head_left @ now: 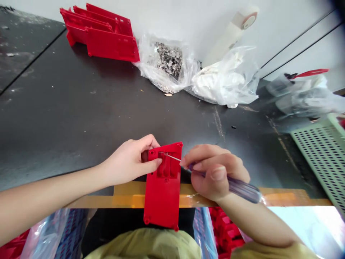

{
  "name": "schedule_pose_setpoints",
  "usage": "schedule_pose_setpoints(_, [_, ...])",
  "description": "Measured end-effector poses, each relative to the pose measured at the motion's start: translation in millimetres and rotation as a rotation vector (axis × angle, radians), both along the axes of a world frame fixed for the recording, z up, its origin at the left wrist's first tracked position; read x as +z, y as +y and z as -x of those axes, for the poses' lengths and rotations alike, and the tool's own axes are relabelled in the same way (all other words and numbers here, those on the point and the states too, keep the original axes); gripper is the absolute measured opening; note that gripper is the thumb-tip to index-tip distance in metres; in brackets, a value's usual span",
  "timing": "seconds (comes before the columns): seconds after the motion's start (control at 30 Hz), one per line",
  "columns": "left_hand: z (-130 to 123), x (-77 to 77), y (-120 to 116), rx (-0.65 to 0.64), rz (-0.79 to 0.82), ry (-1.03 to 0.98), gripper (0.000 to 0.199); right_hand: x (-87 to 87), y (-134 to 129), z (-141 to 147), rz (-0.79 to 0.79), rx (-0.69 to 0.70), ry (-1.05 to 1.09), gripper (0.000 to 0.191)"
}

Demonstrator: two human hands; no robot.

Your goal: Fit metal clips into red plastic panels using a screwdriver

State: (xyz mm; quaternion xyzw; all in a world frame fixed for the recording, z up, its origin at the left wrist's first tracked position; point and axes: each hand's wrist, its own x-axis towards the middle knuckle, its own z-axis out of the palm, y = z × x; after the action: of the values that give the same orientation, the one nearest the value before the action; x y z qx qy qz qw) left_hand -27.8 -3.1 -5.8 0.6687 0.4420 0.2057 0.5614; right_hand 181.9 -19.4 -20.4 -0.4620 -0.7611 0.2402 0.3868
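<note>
- The left hand (129, 162) was curled nearly shut on the top of a red plastic panel (163, 201), which sat at 12 o'clock from the chest, its lower end overhanging the table edge; held only there, it could pivot under pressure.
- The right hand (215, 172) was closed around a screwdriver (242, 189) with a translucent purple handle, its thin steel shaft reaching the panel's upper-left corner. A slipping tip could jab the left fingers or scratch the panel.
- Amber tape (140, 190) ran along the table edge beneath.
- Farther off lay a bag of small metal clips (168, 59) at 12 o'clock, stacked red panels (105, 36) at 11, and a green perforated crate (323, 154) at 3.
</note>
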Motion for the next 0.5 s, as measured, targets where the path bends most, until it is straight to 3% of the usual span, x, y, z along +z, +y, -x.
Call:
schedule_pose_setpoints(0.13, [-0.6,1.2,1.1,-0.003,0.007,0.005,0.013,0.8,-1.1,-2.9,-0.056,-0.089,0.020,0.042])
schedule_pose_setpoints(0.23, [-1.2,1.1,1.1,-0.004,0.006,-0.006,0.014,8.6,0.5,-1.0,-0.077,-0.043,0.069,0.042])
schedule_pose_setpoints(0.5, [-1.3,2.3,1.2,-0.018,0.010,0.009,0.013,17.9,15.7,17.8,-0.463,0.094,0.385,0.033])
